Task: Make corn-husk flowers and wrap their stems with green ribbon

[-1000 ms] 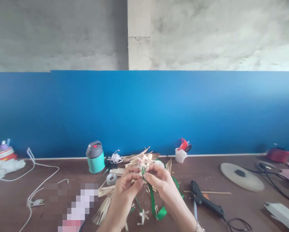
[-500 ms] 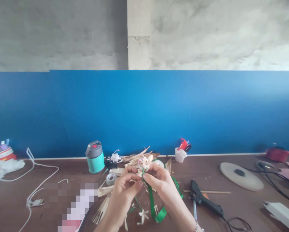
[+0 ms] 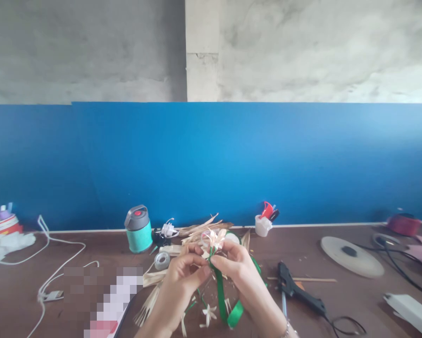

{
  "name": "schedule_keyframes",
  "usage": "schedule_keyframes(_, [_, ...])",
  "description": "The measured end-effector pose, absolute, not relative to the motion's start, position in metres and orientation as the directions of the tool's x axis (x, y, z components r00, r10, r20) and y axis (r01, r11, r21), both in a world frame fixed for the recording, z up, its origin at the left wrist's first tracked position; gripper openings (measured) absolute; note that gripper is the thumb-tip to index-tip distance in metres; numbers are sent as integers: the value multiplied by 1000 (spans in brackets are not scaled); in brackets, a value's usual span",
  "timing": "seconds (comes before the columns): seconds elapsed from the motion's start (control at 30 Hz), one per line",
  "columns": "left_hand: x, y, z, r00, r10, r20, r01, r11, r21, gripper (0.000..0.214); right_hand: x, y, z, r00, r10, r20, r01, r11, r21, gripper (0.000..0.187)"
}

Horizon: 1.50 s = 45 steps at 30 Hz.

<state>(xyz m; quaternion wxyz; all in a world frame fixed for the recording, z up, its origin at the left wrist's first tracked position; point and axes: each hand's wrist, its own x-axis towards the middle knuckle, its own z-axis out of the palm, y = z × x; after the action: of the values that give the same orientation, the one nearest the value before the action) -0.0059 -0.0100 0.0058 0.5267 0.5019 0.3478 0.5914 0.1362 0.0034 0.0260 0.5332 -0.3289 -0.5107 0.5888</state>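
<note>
Between my two hands stands a pale handmade flower (image 3: 216, 238) on a green-wrapped stem. My left hand (image 3: 188, 272) pinches the stem low down with thumb and fingertips. My right hand (image 3: 234, 265) closes on the stem just under the petals, and a green ribbon (image 3: 221, 293) hangs from its fingers, curling onto the table. Below the hands lies another pale flower (image 3: 208, 314). Dried husk strips (image 3: 150, 300) fan out left of my left wrist. The exact contact points on the stem are partly hidden by my fingers.
On the brown table (image 3: 101, 249) a black glue gun (image 3: 300, 288) lies right of my forearm, by a thin stick. A teal jar (image 3: 139, 237), tape roll (image 3: 162, 259) and husks (image 3: 206, 225) are behind. A white cup of tools (image 3: 263, 226) stands near the blue panel (image 3: 211, 159).
The flower has turned and tipped slightly to the right, its petals now showing more spread. Both hands keep their pinch in nearly the same place.
</note>
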Motion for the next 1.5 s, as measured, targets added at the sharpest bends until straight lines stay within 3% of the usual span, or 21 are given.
schedule_keyframes(0.37, [-3,-9,4,46,991,127,-258,-111,960,20,136,6,24,-159,981,107,-188,76,-979,9])
schedule_keyframes(0.87, [-1,-15,3,-15,974,228,-87,-229,970,22,134,6,23,-95,993,76,-114,65,-991,7])
schedule_keyframes(1.23, [3,-18,6,-28,976,218,-101,-220,970,24,134,6,23,-123,978,167,-216,138,-967,10])
schedule_keyframes(1.5, [3,-21,11,-44,978,204,-120,-208,971,26,134,2,27,-121,983,136,-256,101,-961,13])
